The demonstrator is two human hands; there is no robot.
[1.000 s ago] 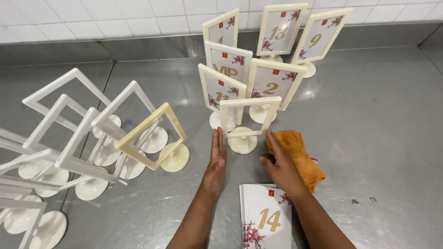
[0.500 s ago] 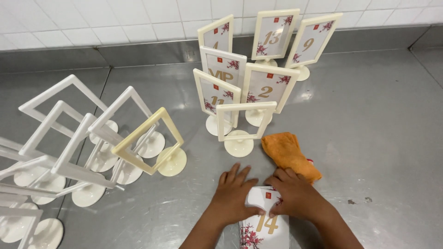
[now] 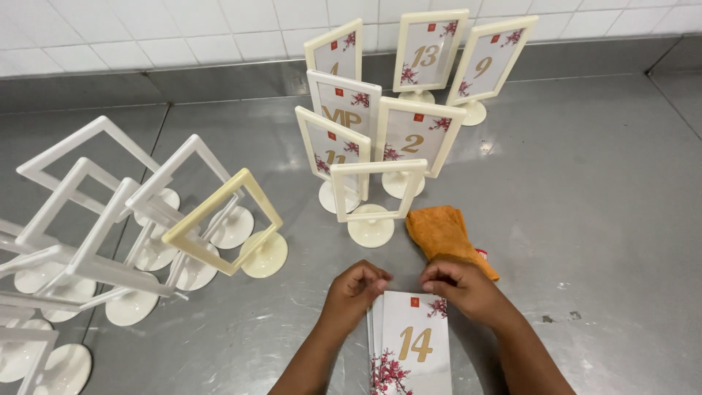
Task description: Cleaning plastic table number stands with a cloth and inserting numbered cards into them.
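Pinching the top edge of the thin stack of white, blossom-printed number cards (image 3: 411,344) between my left hand (image 3: 354,288) and right hand (image 3: 461,287), I judge them light, slick, bendable, best held by edges.

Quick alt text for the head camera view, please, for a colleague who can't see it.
Both hands, left hand and right hand, grip the top edge of a stack of numbered cards on a steel counter. Just beyond stand an empty cream frame stand and an orange cloth, with filled stands behind and empty white stands at left.
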